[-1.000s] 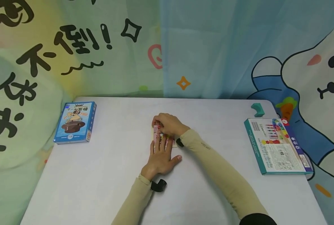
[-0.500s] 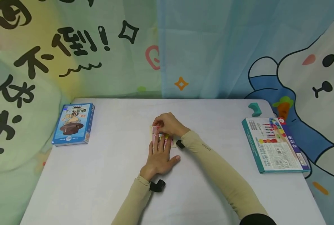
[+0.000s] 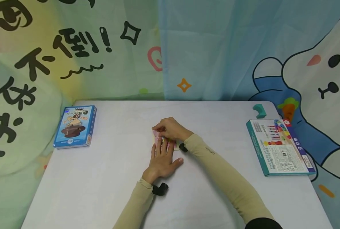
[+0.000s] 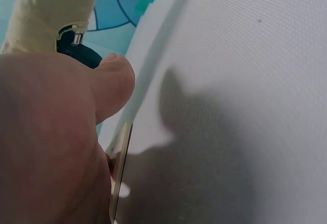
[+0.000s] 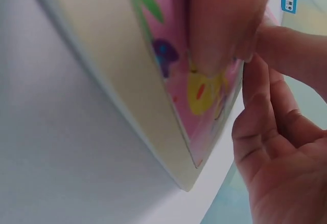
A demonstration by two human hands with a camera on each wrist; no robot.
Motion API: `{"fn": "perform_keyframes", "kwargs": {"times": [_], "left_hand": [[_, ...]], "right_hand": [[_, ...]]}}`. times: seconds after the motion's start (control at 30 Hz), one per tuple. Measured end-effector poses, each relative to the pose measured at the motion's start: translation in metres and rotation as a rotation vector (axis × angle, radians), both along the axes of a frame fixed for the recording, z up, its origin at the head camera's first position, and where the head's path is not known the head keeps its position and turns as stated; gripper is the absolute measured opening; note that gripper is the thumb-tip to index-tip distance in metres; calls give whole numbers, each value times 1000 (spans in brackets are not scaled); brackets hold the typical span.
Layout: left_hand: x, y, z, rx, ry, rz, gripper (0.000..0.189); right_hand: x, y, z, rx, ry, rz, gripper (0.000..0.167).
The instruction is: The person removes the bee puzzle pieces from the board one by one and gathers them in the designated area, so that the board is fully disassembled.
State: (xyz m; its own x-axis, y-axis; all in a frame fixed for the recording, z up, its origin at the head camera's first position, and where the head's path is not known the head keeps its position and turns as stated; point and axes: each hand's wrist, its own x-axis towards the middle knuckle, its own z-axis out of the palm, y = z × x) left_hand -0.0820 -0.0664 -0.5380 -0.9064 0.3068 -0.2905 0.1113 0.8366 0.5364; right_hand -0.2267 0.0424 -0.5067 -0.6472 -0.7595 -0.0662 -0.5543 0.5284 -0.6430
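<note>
A small cream-coloured board [image 5: 110, 45] lies mid-table with a pink printed sheet [image 5: 191, 119] on it, showing yellow, purple and green figures. My left hand [image 3: 161, 162] lies flat with straight fingers over the sheet's lower part; its thumb [image 4: 115, 83] points out to the side. From the far side, my right hand [image 3: 171, 128] reaches over the board and pinches the sheet's far left corner between thumb and forefinger. That corner seems slightly raised, though the exact grip is partly hidden. Much of the board is covered by both hands.
A blue box [image 3: 74, 127] with a cartoon cover lies at the table's far left. On the right edge lies a larger white, teal and purple box [image 3: 281, 148], with a teal curved piece [image 3: 259, 111] behind it. A printed curtain [image 3: 198, 47] hangs behind the white table [image 3: 107, 178].
My right hand has shifted slightly left, its fingertips drawing the pink sheet's corner outward toward the board's far left. My left hand has stayed in place on the sheet.
</note>
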Motion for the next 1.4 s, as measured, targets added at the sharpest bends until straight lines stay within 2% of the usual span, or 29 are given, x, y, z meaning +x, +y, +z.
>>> {"fn": "perform_keyframes", "kwargs": {"times": [0.17,0.4,0.5,0.7,1.03,1.17,1.4], "left_hand": [[0,2,-1,-2,0,-5,89],[0,3,3,-7,-7,-4,89],[0,3,4,-13,-5,-4,88],[0,4,2,-23,5,-2,88],[-1,3,2,-33,-1,13,88],[-1,2,3,-64,9,9,88],[0,1,9,-20,6,16,87]], "right_hand": [[1,3,-1,-17,-3,-15,37],[2,7,-2,-17,68,-25,36],[1,9,-2,-32,72,-50,37],[-2,18,0,-102,19,-127,37],[-11,48,-7,-140,3,-241,35],[-15,64,-5,-160,-8,-293,34],[-23,97,-10,-163,-48,-406,35]]}}
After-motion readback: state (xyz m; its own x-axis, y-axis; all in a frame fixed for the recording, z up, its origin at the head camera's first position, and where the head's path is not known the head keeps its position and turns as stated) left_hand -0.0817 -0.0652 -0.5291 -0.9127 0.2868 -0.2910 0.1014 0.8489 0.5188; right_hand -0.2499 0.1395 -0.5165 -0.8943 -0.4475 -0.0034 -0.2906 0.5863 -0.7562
